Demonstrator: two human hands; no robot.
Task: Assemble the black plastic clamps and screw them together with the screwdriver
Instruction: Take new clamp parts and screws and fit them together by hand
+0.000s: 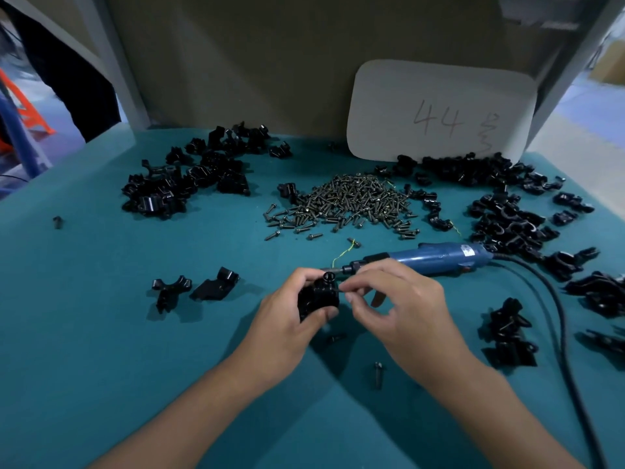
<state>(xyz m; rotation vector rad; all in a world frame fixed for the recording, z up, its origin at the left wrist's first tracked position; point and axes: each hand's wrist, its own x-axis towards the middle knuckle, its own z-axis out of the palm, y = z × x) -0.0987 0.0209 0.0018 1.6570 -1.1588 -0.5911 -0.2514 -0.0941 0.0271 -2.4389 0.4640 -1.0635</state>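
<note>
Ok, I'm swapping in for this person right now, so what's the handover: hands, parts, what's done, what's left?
Left hand grips a black clamp.
Right hand pinches a screw at the clamp's side; not driven yet.
Screwdriver lies on the table behind the hands.
Screw pile centre; clamp parts heaped left and right.
Left to do: seat the screw, drive it, carry on with the heaps.

A white card with rounded corners leans against the brown back wall at the far edge of the surface, and the number "44" is handwritten on it in pencil, in its lower middle part. To the right of the number runs a short column of handwritten marks, too scrawled to read. The blue electric screwdriver bears a small pale label near its cable end; its print is too small to make out.
</note>
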